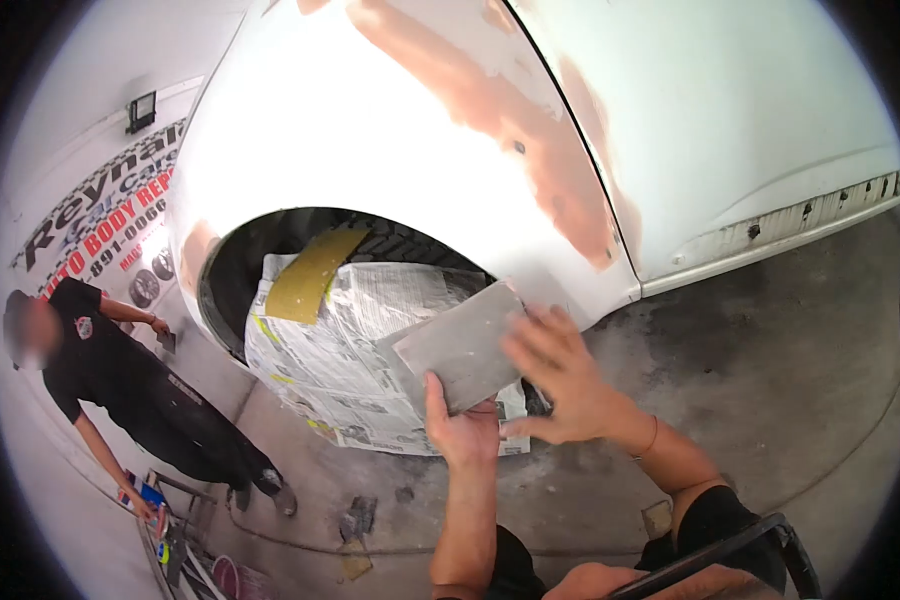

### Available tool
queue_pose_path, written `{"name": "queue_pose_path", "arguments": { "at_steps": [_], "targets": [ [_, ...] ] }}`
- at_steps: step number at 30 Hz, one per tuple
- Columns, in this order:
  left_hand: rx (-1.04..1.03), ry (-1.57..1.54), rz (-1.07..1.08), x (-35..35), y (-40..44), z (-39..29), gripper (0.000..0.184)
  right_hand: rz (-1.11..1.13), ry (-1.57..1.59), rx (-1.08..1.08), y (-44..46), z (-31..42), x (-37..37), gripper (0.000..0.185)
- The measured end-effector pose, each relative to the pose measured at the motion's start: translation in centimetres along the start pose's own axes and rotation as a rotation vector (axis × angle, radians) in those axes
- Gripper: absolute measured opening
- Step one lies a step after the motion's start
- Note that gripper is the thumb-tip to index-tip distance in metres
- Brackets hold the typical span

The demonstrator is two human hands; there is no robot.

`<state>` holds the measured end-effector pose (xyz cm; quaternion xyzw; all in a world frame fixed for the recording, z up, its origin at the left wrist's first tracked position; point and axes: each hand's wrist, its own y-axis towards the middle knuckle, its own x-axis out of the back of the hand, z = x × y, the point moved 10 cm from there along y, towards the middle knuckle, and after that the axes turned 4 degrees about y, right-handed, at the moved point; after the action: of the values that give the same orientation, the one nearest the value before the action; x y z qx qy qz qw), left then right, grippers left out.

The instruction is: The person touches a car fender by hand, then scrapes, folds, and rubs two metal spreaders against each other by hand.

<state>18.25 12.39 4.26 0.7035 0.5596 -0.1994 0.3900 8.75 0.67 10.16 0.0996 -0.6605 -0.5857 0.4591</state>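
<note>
My left hand [464, 428] is closed on a small stack of grey sandpaper sheets [460, 345], with the thumb on top and the fingers underneath. Blurred by motion, my right hand [558, 375] is at the right edge of the sheets with its fingers spread. Behind them is a wheel wrapped in newspaper [340, 350] inside the wheel arch of a white car fender [300, 130]. A yellow sandpaper strip [315, 278] lies over the top of the newspaper.
Orange-brown filler patches [560, 190] run along the fender beside the door gap. At left, a person in black [135, 390] holds a small dark item and reaches toward a cart [175, 545]. Scraps [358, 517] lie on the concrete floor. A dark metal bar [720, 555] is near my body.
</note>
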Motion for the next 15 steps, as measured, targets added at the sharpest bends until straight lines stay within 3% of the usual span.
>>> {"name": "queue_pose_path", "arguments": {
  "at_steps": [2,3,4,6,7,8,10,11,12,14,15],
  "targets": [
    [0.019,-0.091,-0.023,-0.1,0.7,-0.6,0.046,-0.438,0.181,-0.285,-1.9,-4.2,2.8,0.067],
    [0.026,-0.1,0.016,-0.5,0.7,-0.7,0.044,-0.473,0.331,-0.398,-2.4,-5.5,2.6,0.066],
    [0.025,-0.103,0.027,-0.4,0.8,-0.5,0.044,-0.48,0.325,-0.391,-2.4,-5.4,2.8,0.066],
    [0.056,0.015,0.069,-0.3,0.8,0.7,0.048,-0.184,0.892,-0.741,-3.1,-7.1,-2.0,0.06],
    [0.061,0.013,0.085,-0.6,0.7,1.1,0.048,-0.27,0.695,-0.513,-2.5,-6.8,-1.1,0.055],
    [0.036,0.118,0.064,-0.5,0.4,1.3,0.05,-0.279,0.686,-0.514,-2.7,-7.3,-1.2,0.055],
    [0.016,0.222,0.045,-0.6,0.3,1.3,0.052,-0.29,0.772,-0.812,-4.7,-9.8,-2.5,0.044],
    [0.004,0.148,-0.032,0.1,0.5,0.8,0.054,-0.289,0.771,-0.816,-4.7,-10.0,-2.3,0.044],
    [-0.009,0.074,-0.109,0.9,0.8,0.1,0.057,-0.425,0.83,-0.788,-4.7,-10.5,-0.9,0.041],
    [-0.074,0.142,-0.218,2.8,1.4,-1.4,0.061,-0.695,0.947,-0.723,-5.0,-11.6,1.9,0.033],
    [-0.171,0.312,-0.217,3.3,1.6,-2.9,0.06,-0.689,0.952,-0.723,-4.9,-11.5,2.8,0.033]
  ]
}}
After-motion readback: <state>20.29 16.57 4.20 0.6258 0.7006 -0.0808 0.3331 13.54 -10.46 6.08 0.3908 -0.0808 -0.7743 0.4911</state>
